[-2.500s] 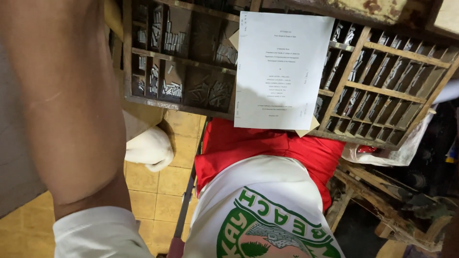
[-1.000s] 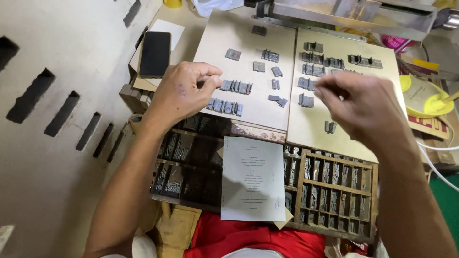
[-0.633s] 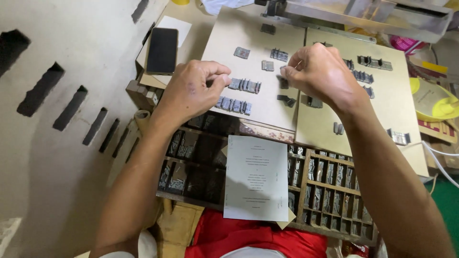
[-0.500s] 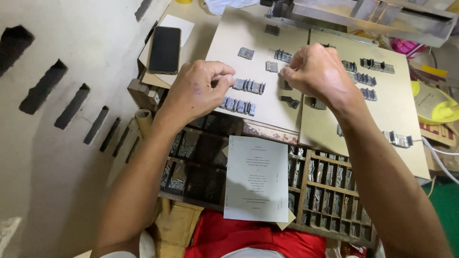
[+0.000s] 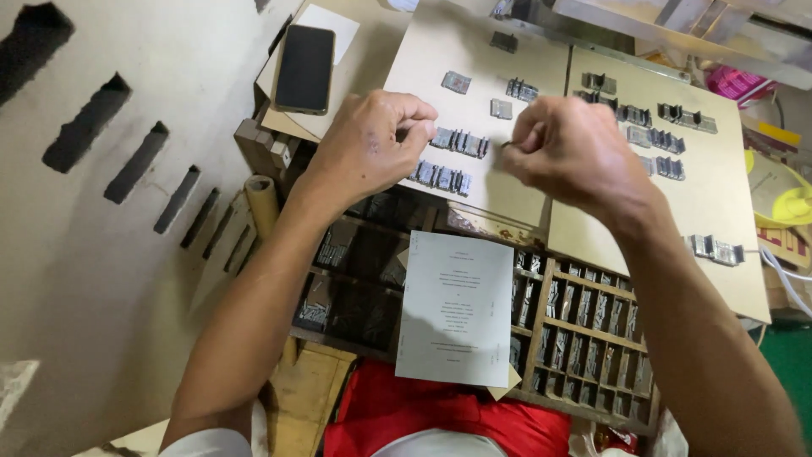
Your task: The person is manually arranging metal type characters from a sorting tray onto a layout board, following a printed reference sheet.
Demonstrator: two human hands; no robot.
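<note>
My left hand rests curled on the left beige board, its fingertips pinched together at the left end of a short row of grey metal type blocks. A second row of type blocks lies just under that hand. My right hand hovers over the seam between the two boards with fingers closed. A thin metal type piece shows pinched at its fingertips. More groups of type lie on the right beige board.
A dark wooden type case with several compartments sits below the boards, with a printed white sheet lying on it. A black phone lies at the upper left. A yellow object is at the right edge.
The view rose from the type case and lap to the boards. My right hand moved left from the right board to the seam, close to my left hand, which stayed by the rows.
</note>
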